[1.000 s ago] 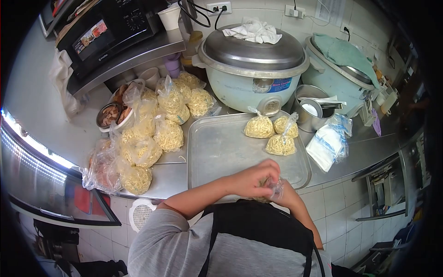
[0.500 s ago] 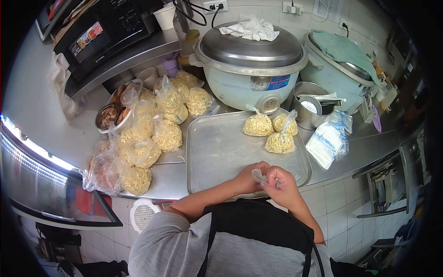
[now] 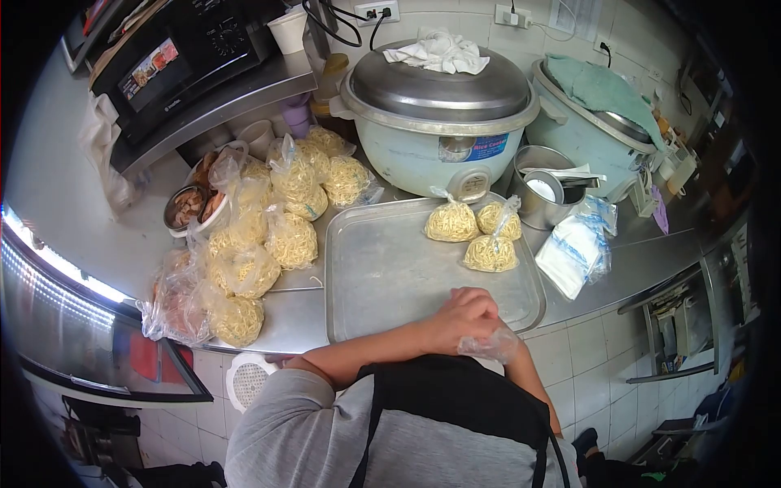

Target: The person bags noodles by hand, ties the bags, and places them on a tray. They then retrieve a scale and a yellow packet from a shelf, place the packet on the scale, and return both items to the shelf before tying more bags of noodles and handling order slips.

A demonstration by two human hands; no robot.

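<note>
My left hand (image 3: 462, 317) is bent over the front part of the tray (image 3: 358, 313), fingers curled, at the edge of thin clear plastic (image 3: 488, 346). The plastic lies around my right hand (image 3: 503, 348), close to the wrist. My two hands overlap, and the right fingers are hidden. What my left fingertips pinch is not clear. Beyond them on the tray stand three tied bags of yellow noodles (image 3: 490, 254). More noodle bags (image 3: 291, 241) are heaped to the left of the tray.
Behind the tray stands a large rice cooker (image 3: 439, 150), with a second one (image 3: 582, 146) to its right. Metal pots (image 3: 541, 207) and a pack of plastic bags (image 3: 569, 256) sit right of the tray. A bowl of meat (image 3: 187, 206) is at left, below a microwave (image 3: 183, 73).
The crumpled plastic was bunched between my fingers; now it is spread around my right hand near the wrist. My left hand has moved over the right one.
</note>
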